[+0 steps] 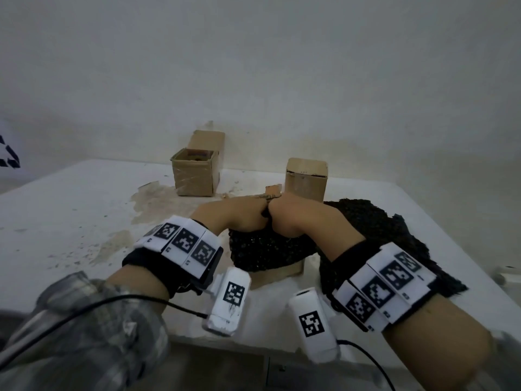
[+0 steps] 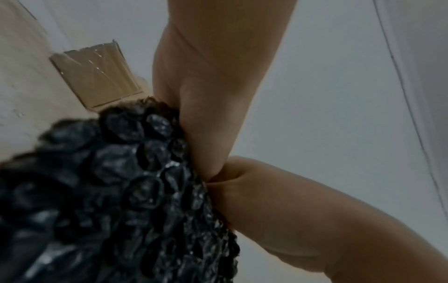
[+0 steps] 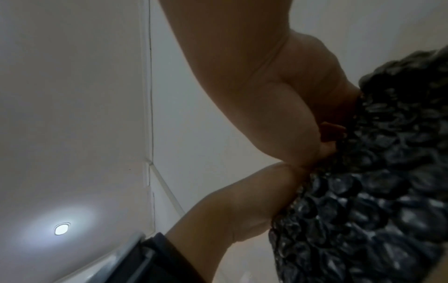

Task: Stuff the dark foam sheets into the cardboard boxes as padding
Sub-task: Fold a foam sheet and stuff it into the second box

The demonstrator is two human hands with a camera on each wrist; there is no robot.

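Cardboard, brown and taped, makes up the open-topped box [image 1: 194, 172] standing far left against the wall, something round and coloured showing inside it. Right of it, nearer the person, the left hand [image 1: 225, 215] curls its fingers into the top of a dark, bubbly foam sheet [image 1: 265, 249]; knuckle to knuckle with it, the right hand [image 1: 298, 218] does the same, both bunching the sheet downward. The fingertips themselves are buried in the folds, so how deep the pinch goes cannot be told. The bunched sheet sits over a low cardboard box [image 1: 282, 273], only the front corner of which shows beneath it. Behind the hands stands a tall closed cardboard box [image 1: 306, 179]. Farther right, more dark foam sheeting [image 1: 394, 238] lies spread on the white table [image 1: 70, 210] under the right forearm.

Judging from this, the risk is springback: the foam bulges well beyond the box's outline, and may pop out once released. Pressing hard off-centre could also tip the small box or split its wall. The right forearm may drag the spread sheeting towards the table edge.
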